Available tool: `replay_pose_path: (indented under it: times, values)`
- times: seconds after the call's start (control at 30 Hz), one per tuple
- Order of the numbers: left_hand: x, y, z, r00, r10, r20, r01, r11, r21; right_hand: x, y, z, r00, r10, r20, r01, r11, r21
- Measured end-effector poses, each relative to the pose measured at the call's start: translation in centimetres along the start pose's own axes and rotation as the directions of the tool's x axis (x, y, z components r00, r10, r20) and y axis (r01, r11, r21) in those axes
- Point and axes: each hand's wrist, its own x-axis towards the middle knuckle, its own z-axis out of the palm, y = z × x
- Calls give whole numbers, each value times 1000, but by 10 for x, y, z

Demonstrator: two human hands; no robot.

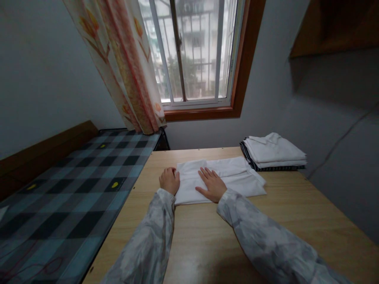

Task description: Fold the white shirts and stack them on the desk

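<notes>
white folded cloth [220, 179] flat on wooden table [266, 228], long axis 9-to-3 across view, left end under both hands. left hand [169, 180] at cloth's 9 o'clock edge, curled into loose fist against the fold; whether fabric pinched inside cannot be told. right hand [212, 184] palm down on cloth, fingers spread and pointing toward 11 o'clock, pressing flat, gripping nothing. bulk of cloth running off toward 3 o'clock from right hand, so right hand nearer to free length; left hand nearer to folded left edge. both in pale mottled sleeves [260, 236].

stack of folded garments [274, 154] at 1 o'clock from cloth, near it, apparently not touching: white pieces on top, dark striped piece at bottom, edges roughly squared. no box, tray or basket in view; stack as sole gathering of items.

at 9 o'clock of table, checked bed cover [74, 189], blue-grey and black, with wooden rail beyond. at 12 o'clock, window [195, 51] with bars, floral curtain [124, 67] drawn to its left side.
</notes>
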Motion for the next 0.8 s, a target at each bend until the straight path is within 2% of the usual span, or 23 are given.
replay_pose_path:
  times: [0.07,0.2,0.37,0.47,0.53,0.6,0.67,0.73,0.8]
  values:
    - [0,2,-4,1000,1,8,-1,1000,20,2,6,8,999,43,24,-43,999,-8]
    - [-7,6,-15,999,-19,26,17,997,79,5,11,12,999,43,27,-43,999,-18]
    - [-20,7,-32,985,2,173,-29,988,152,5,9,11,998,36,45,-35,999,-28]
    - [-20,4,-34,960,-29,280,6,996,84,5,10,11,999,33,43,-32,999,-22]
    - [-16,1,-31,932,-65,357,102,991,-86,5,11,11,999,18,28,-18,1000,-6]
    - [-11,-3,-27,902,-57,429,212,922,-323,5,11,11,1000,-8,10,7,1000,12]
    - [-7,-7,-23,883,-18,469,297,796,-528,3,13,10,999,-35,-1,35,999,22]
    - [-5,-12,-21,870,-6,494,372,666,-647,0,17,9,999,-51,-9,51,999,18]
    - [-5,-18,-22,854,-27,520,439,574,-691,-6,25,7,999,-35,-16,35,999,3]
